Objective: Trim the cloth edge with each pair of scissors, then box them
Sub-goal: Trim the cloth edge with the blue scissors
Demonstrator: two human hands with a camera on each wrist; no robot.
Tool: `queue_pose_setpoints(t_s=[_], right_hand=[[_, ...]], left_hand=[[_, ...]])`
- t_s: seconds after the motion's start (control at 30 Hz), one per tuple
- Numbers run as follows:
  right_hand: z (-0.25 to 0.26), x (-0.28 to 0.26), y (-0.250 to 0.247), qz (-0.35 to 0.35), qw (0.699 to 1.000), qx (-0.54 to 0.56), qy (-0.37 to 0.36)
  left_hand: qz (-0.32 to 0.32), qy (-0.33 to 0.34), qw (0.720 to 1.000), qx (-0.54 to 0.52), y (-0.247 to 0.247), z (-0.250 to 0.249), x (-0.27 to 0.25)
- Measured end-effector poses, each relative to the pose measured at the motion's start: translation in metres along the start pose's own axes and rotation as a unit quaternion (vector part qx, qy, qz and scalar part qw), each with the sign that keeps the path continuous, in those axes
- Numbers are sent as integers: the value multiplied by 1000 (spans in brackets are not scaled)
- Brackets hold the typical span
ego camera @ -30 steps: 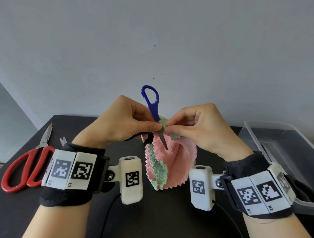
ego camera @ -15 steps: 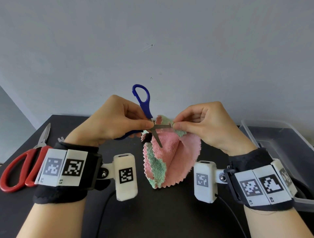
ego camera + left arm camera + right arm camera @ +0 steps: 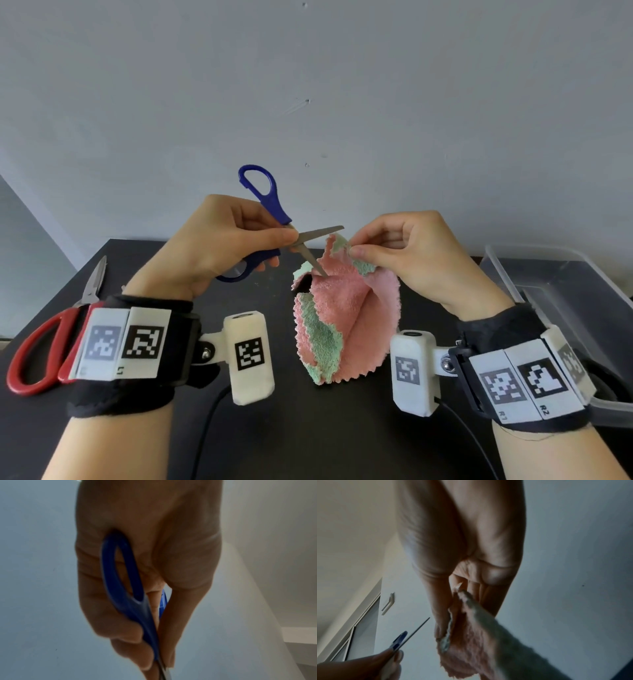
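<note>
We see the red scissors (image 3: 37,346) only partly, their pivot behind the left wristband, and the clear box (image 3: 561,274) runs off the right edge; the left wrist view cuts off the blue scissors' (image 3: 123,582) blades

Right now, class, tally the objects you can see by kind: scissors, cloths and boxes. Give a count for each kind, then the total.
Scissors: 2, the blue scissors and the red scissors
Cloths: 1, the pink and green cloth
Boxes: 1, the clear plastic box
Total: 4
</note>
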State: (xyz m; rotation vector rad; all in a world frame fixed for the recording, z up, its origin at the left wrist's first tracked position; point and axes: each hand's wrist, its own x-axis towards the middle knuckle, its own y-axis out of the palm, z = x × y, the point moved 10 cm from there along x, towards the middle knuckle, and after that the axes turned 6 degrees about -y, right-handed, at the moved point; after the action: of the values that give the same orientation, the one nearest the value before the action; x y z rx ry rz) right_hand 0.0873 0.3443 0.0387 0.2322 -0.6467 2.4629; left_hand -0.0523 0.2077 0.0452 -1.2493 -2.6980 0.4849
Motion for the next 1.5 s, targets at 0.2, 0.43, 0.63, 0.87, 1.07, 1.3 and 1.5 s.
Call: queue_pose_setpoints(t_s=[0.2, 0.43, 0.63, 0.87, 1.07, 1.3, 1.5], right_hand=[[0, -2, 14, 49, 998, -32, 8], [0, -9, 27, 72, 997, -25, 20], [-6, -19, 34, 95, 994, -32, 40], [4, -35, 52, 97, 993, 43, 59], [14, -61, 74, 86, 974, 190, 95], [33, -79, 68, 9, 961, 260, 92], [37, -88, 62, -8, 967, 236, 92]], left_hand=[[-11, 0, 999, -30, 3, -2, 0], [-51, -7, 991, -125, -8, -2, -4], [-41, -29, 986, -159, -9, 8, -13], [-17, -47, 965, -257, 1, 7, -30], [-16, -62, 947, -314, 17, 3, -48], [-50, -70, 938, -335, 31, 5, -71], [-74, -70, 939, -327, 31, 6, -84]])
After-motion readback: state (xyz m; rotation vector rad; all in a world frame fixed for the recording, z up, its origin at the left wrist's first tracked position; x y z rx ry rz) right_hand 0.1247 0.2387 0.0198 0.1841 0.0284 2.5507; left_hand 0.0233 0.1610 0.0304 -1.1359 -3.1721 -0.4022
